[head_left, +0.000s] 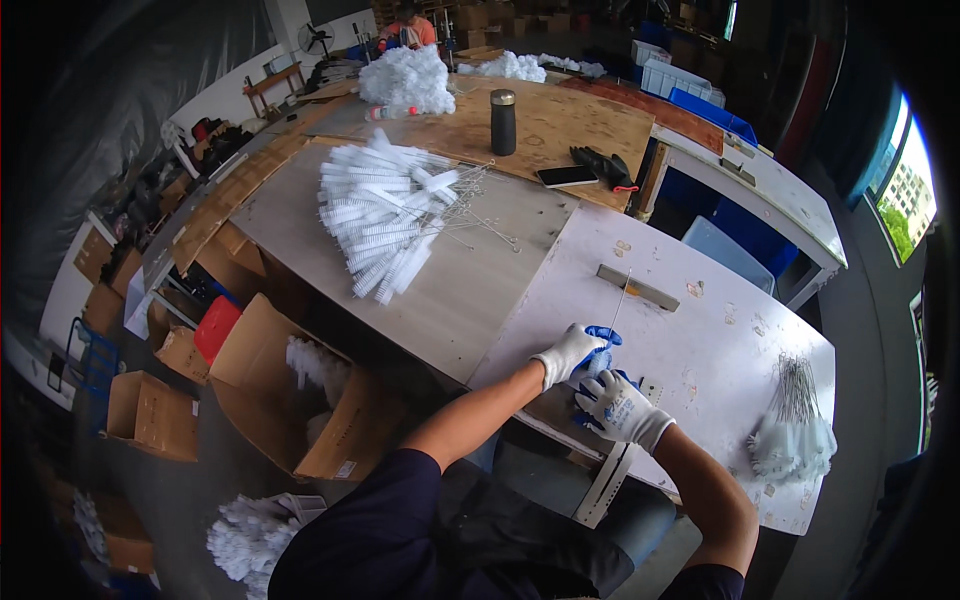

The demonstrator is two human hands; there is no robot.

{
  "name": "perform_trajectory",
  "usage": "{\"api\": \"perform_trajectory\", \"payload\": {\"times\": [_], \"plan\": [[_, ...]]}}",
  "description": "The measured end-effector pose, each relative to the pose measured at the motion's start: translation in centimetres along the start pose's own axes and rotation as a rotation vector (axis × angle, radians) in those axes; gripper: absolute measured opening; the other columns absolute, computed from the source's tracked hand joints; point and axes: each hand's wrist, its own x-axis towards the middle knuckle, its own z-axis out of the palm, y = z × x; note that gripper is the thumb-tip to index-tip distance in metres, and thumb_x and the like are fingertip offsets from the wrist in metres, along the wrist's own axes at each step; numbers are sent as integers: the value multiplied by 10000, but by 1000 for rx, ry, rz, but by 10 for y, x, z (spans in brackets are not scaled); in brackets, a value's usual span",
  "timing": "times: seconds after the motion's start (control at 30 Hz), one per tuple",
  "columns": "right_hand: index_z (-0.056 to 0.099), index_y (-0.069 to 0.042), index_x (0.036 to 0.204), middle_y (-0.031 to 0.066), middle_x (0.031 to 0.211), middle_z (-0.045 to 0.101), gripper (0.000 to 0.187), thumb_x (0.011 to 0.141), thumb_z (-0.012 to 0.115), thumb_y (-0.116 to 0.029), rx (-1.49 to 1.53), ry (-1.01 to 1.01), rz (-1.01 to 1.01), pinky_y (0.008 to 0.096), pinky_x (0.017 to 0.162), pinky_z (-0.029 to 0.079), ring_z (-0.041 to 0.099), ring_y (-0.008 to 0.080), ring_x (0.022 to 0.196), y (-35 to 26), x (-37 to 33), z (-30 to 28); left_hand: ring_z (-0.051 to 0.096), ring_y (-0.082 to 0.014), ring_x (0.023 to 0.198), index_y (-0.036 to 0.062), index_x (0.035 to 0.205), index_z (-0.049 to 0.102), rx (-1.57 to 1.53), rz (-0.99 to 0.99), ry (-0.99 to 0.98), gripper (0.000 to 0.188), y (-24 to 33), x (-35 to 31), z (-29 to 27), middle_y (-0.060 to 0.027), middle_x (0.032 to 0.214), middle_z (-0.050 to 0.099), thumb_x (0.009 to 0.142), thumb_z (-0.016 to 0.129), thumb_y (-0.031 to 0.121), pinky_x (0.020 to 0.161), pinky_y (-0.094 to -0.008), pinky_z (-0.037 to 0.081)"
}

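Over the white tabletop (pixel 700 350), near its front edge, my gloved left hand (pixel 570 353) is closed around a wire-handled tube brush (pixel 599 363). The brush's thin metal stem points away from me, reaching over a metal bar (pixel 640 288) on the table. My gloved right hand (pixel 618 408) has its fingers curled on the bristle end, just nearer to me than the left. Both gloves are white with blue fingers, and they cover much of the bristles. To the right lies a bundle of similar brushes (pixel 793 445), wire stems pointing away.
A large pile of white brushes (pixel 385 205) lies on the grey table section. Beyond are a black tumbler (pixel 503 125), a phone (pixel 567 176) and black gloves (pixel 602 165). An open cardboard box (pixel 245 375) stands at lower left. Another person (pixel 410 30) is at the far end.
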Motion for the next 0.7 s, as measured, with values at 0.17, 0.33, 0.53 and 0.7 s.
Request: {"api": "perform_trajectory", "payload": {"times": [0.17,0.33,0.53,0.7], "plan": [[687,-93,929,95,920,653,249,879,640,-332,-34,-5,72,429,780,504,619,296,926,-15,4,-3,650,-146,715,8,1050,763,205,8,-49,211,7,5,19,-55,863,735,893,637,74,668,-294,544],[696,-87,895,111,855,709,243,911,605,-312,8,-86,170,425,770,512,690,279,851,-26,7,0,671,-118,880,1,1163,719,550,106,32,259,22,-16,61,-69,1033,747,949,612,102,775,-267,543],[723,-77,954,128,890,741,293,945,548,-312,16,-387,495,448,766,553,729,313,841,-55,13,-24,675,-102,859,32,1226,683,67,329,211,265,12,-99,26,-42,1023,736,990,576,87,739,-260,554],[718,-81,1017,130,967,757,306,971,526,-315,77,-438,659,454,712,569,751,305,882,-81,39,-47,655,-83,744,48,1164,701,53,178,152,200,-61,-190,-8,-14,898,699,1014,586,115,583,-247,507]]}}
